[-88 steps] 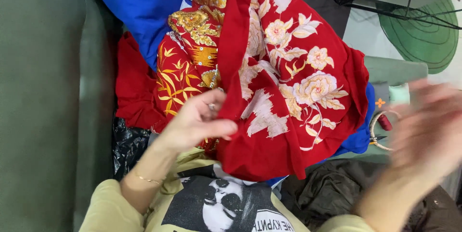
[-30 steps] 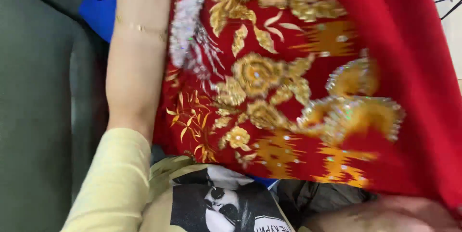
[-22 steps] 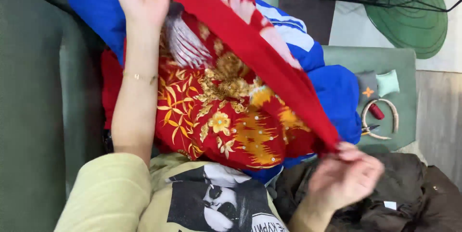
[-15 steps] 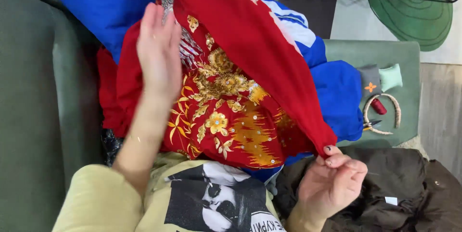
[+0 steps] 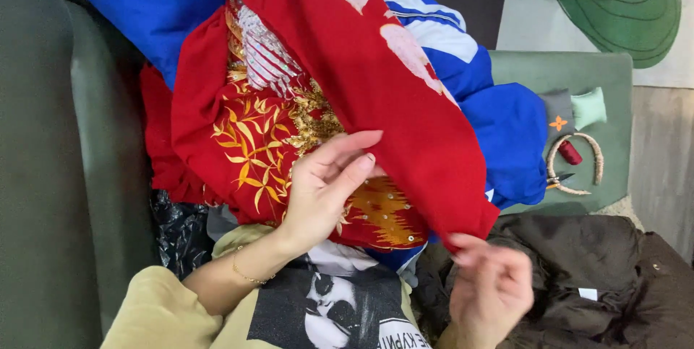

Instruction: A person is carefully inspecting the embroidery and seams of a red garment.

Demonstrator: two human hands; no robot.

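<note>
The left hand [image 5: 325, 190], just left of the frame's centre, lies flat and open on the red cloth [image 5: 405, 103], fingers stretched toward the upper right, gripping nothing; a thin bracelet [image 5: 246, 274] circles its wrist. The right hand [image 5: 491, 284], lower right of centre and somewhat blurred, pinches the cloth's lower corner between thumb and fingertips. The cloth fills the middle of the frame, running from the top edge down to that corner (gold leaf embroidery and silver beading show on the part under the left hand, pale flowers on the upper fold). A blue garment [image 5: 506, 132] lies beneath it, on a green sofa [image 5: 58, 139]. A dark jacket [image 5: 578, 269] sits at lower right.
</note>
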